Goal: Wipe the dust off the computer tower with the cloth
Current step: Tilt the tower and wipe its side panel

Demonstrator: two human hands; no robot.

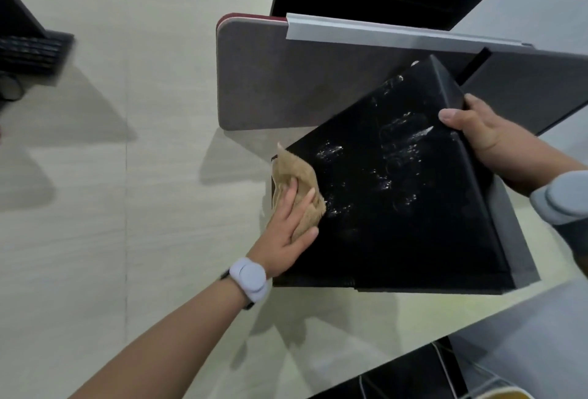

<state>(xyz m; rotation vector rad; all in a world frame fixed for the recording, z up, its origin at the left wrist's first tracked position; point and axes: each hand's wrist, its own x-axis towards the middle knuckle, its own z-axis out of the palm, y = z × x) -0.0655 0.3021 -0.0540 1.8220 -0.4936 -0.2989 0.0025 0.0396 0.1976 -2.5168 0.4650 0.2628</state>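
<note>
The black computer tower (397,201) stands on the pale floor at the centre right, its broad dark face turned up toward me and streaked with whitish dust smears. My left hand (286,223) presses a tan cloth (302,182) flat against the left edge of that face. My right hand (474,131) grips the tower's upper right edge, thumb on the dark face. Both wrists carry a light grey band.
A grey desk panel (286,80) with a silver rail (381,32) rises just behind the tower. A dark keyboard (31,51) lies at the far left. Black furniture stands at the top, and cables show at the bottom right (445,376).
</note>
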